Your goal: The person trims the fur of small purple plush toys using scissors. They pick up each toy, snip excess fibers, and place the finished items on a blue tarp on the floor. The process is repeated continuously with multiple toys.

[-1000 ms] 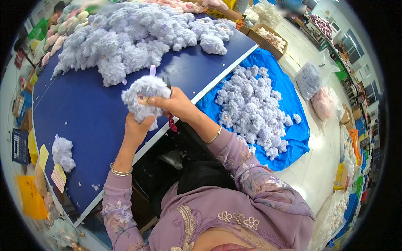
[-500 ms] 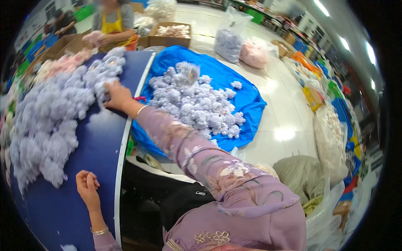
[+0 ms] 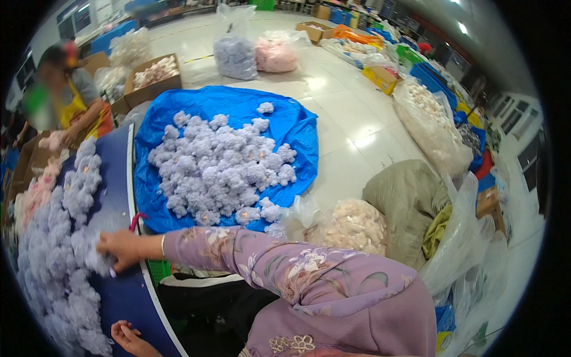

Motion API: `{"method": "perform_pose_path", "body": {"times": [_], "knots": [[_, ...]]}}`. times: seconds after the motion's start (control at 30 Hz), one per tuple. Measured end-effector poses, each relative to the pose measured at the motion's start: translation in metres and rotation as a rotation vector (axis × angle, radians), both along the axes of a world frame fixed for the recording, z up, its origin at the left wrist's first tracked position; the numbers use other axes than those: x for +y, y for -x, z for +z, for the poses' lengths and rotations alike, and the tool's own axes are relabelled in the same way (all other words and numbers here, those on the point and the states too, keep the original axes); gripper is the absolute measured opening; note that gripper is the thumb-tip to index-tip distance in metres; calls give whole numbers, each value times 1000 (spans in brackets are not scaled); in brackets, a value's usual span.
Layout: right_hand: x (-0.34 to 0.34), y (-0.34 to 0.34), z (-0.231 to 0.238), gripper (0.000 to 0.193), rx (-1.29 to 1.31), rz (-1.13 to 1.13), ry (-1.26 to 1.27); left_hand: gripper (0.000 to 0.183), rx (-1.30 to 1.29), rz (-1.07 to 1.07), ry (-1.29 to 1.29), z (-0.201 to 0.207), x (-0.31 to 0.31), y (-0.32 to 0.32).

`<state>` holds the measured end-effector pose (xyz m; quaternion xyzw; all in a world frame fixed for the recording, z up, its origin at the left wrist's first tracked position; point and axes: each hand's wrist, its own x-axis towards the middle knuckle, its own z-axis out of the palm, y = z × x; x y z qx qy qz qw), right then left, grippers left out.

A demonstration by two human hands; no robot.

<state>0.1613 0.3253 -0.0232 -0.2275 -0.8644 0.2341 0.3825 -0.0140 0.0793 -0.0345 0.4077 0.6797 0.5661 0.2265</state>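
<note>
Tarp: a blue tarp (image 3: 285, 122) is lying on the floor, carrying loose lilac tufts.
Table: the blue table (image 3: 128, 297) is bearing a lilac fluff pile (image 3: 59, 262) (pink pieces farther along).
Right hand: the right hand (image 3: 122, 249) is reaching into the pile, grip closing on fluff.
Left hand: the left hand (image 3: 128, 338) is resting at the table edge, fingers curled, holding nothing visible.

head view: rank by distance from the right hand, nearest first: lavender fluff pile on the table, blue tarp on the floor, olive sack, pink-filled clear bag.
From the right hand:
1. Lavender fluff pile, on the blue table, touching the fingers.
2. Blue tarp, on the floor just past the table edge.
3. Olive sack, far to the right on the floor.
4. Pink-filled clear bag, at the top, farthest.
</note>
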Motion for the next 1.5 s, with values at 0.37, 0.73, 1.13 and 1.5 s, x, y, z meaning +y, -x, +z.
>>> {"method": "perform_pose_path", "body": {"times": [0.37,0.73,1.13,1.5], "knots": [[-110,-2,1,57,95,329,80,67,479,-110,-98,30,0,-30],[-113,8,-3,55,138,271,175,70,957,-155,-189,33,-19,-37],[-131,5,6,64,91,475,298,63,788,-17,-211,25,-33,-31],[-135,2,49,68,124,533,49,54,-195,-92,-137,60,-32,-55]]}}
